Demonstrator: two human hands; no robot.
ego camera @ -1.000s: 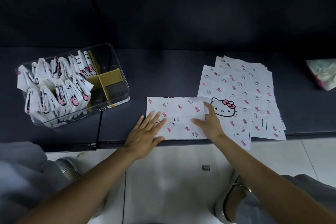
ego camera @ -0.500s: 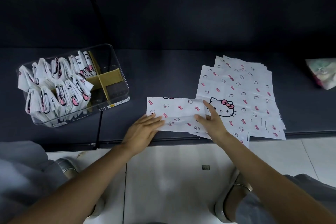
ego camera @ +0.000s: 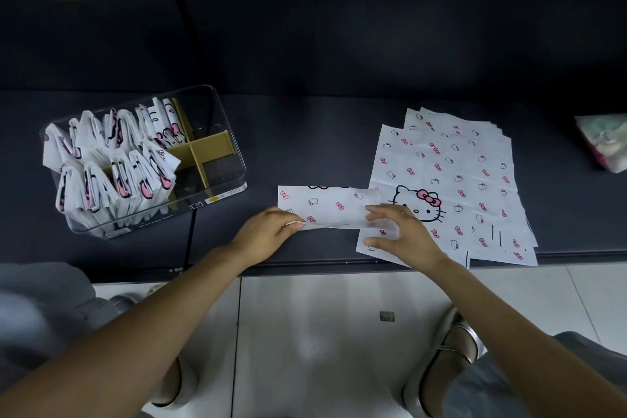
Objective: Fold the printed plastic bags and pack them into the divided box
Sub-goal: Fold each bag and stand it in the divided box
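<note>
Two hands are working at the lower centre of the frame. The left hand (ego camera: 263, 236) is pinching the near left edge of one printed plastic bag (ego camera: 325, 205), fingers curled over the lifted fold; the right hand (ego camera: 403, 232) is holding the bag's right end, thumb below and fingers curled over the top. That bag — white, dotted with small pink bows and tiny cat faces — is lying as a long strip on the dark bench (ego camera: 305, 146), its near edge raised and rolling away from the person.

Just right of it a stack of flat bags (ego camera: 451, 166) is lying fanned out (too overlapped to count), the top one showing a large cat face with a pink bow.

At the left of the frame one clear divided box (ego camera: 220, 176) is sitting on the bench, with tan dividers and a front label reading "storage box". Folded bags (ego camera: 112, 159) are standing upright in its left compartments — roughly a dozen, in two rows — while the right compartments are showing bare dividers.

A pale crumpled bundle (ego camera: 604, 142) is lying at the right edge.
</note>
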